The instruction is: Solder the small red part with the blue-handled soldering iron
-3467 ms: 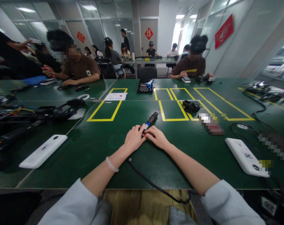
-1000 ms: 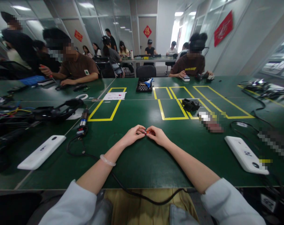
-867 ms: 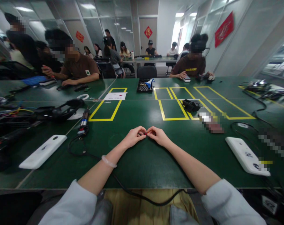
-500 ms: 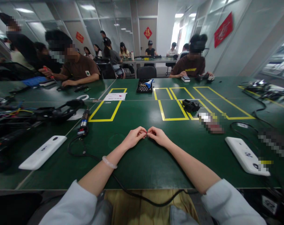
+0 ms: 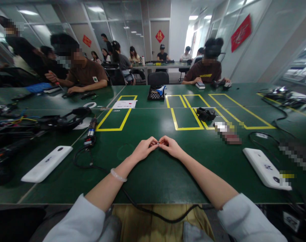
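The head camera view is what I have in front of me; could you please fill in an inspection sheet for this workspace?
Surface: green table with yellow taped rectangles.
Job's things: a tiny part pinched between both hands, too small to identify.
Clutter: two white devices, a black tray, a paper sheet.
Hands: left hand and right hand meet fingertip to fingertip.
Cables: corded electric screwdriver, lead running off the near edge.
Surroundings: other people seated at tables.

Head-worn view, facing forward and down, close over green table (image 5: 153, 174)
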The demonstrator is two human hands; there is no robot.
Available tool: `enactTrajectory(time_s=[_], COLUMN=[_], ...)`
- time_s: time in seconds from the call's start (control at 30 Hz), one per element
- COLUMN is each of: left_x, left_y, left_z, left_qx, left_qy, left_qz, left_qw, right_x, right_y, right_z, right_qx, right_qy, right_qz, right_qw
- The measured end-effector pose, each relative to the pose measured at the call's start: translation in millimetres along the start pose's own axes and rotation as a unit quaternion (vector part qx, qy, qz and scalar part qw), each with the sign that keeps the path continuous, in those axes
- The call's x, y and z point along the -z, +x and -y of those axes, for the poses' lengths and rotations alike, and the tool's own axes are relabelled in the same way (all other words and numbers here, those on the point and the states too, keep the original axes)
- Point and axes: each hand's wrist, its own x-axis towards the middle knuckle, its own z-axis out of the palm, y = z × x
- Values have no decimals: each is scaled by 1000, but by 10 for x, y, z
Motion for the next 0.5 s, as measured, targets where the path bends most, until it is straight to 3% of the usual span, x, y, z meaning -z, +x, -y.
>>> enactTrajectory(time_s=[0.1,0.23,0.33,0.43,0.5], left_x=[140,613,1051,1392,1539], left_y=[19,-44,-263,-573,-744], left_z=[68,358,685,996,1158], left_qx=[26,117,218,339,415], left_qy=[58,193,336,386,378], left_qz=[-20,-162,-279,-376,-378], left_qw=[998,961,873,771,737], right_x=[10,28,30,22,19], right_y=[4,9,10,11,13], right_z=[-7,-2,-2,-19,-31], right_qx=[-10,-18,-20,-20,-17], right_qy=[-4,-23,-35,-23,-7], right_qz=[0,-8,-8,-6,-9], right_qw=[1000,1000,999,1000,1000])
